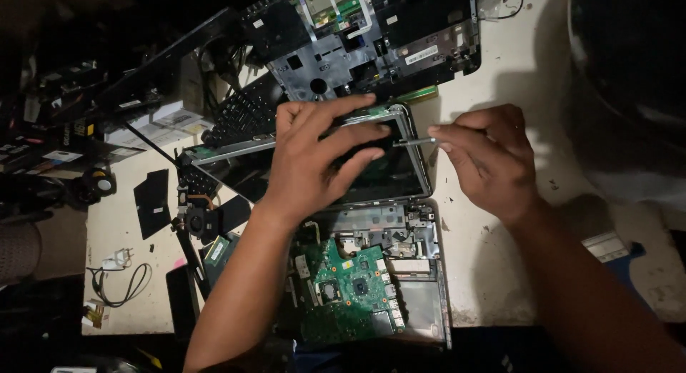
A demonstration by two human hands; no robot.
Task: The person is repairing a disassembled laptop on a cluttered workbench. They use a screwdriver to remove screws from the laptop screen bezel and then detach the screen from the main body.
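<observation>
A dismantled laptop lies in front of me, its base point(421, 301) open with a green circuit board point(350, 287) exposed. Its screen panel point(396, 176) lies flat beyond the base, dark glass in a silver frame. My left hand point(314, 158) rests spread on the screen panel, fingers pressing the glass near its top edge. My right hand point(489, 155) pinches a thin screwdriver point(414, 141), whose tip points left at the panel's right frame edge.
Another stripped laptop chassis point(371, 37) lies at the far side of the white worktable point(514, 66). A loose keyboard point(239, 116), a small cooling fan point(196, 219), black plastic pieces point(151, 201) and a wire point(125, 284) sit to the left. Dark clutter fills the far left.
</observation>
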